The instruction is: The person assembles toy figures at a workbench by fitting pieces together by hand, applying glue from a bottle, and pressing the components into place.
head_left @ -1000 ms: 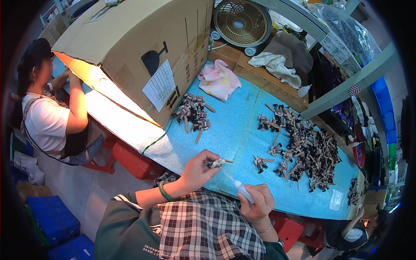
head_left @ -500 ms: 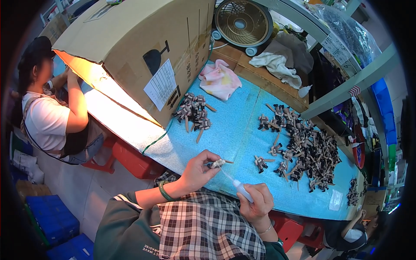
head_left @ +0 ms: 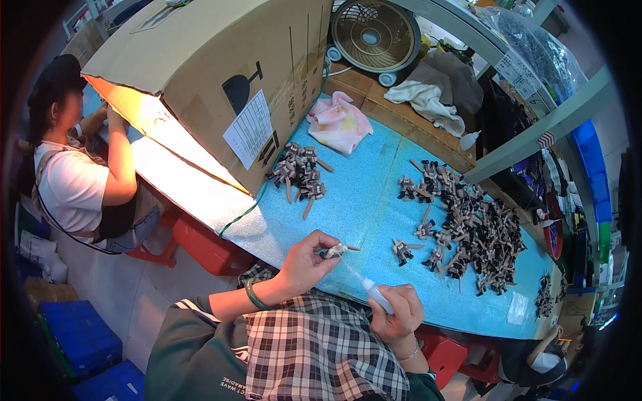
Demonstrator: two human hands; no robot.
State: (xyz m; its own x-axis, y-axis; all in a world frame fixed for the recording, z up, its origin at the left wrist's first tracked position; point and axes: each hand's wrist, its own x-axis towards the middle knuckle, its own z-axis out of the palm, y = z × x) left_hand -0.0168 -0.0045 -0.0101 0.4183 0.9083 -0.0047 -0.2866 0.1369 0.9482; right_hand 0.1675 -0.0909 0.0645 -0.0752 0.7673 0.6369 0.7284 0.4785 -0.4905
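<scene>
Between the thumb and fingers of my left hand [head_left: 309, 262] is a small toy figure [head_left: 338, 250], pale on the side facing up, with a brown stick-like part pointing right. My right hand [head_left: 399, 313] grips a small white squeeze bottle [head_left: 378, 296]. Its thin nozzle tip reaches up to the figure, at or very near its surface; I cannot tell whether they touch. Both hands are over the near edge of the blue table mat [head_left: 361, 194]. A large heap of similar figures [head_left: 478, 227] lies to the right, and a smaller pile [head_left: 299, 172] lies by the carton.
A large cardboard box [head_left: 221, 100] stands at the left, lit orange inside. Behind the mat are a pink cloth [head_left: 340, 123], a fan [head_left: 374, 35] and grey and white rags [head_left: 435, 100]. A metal shelf post [head_left: 535, 134] slants at right. Co-workers sit at far left and lower right.
Almost nothing differs. My right hand and the bottle have shifted very slightly right, with the nozzle still at the figure; my left hand keeps its hold.
</scene>
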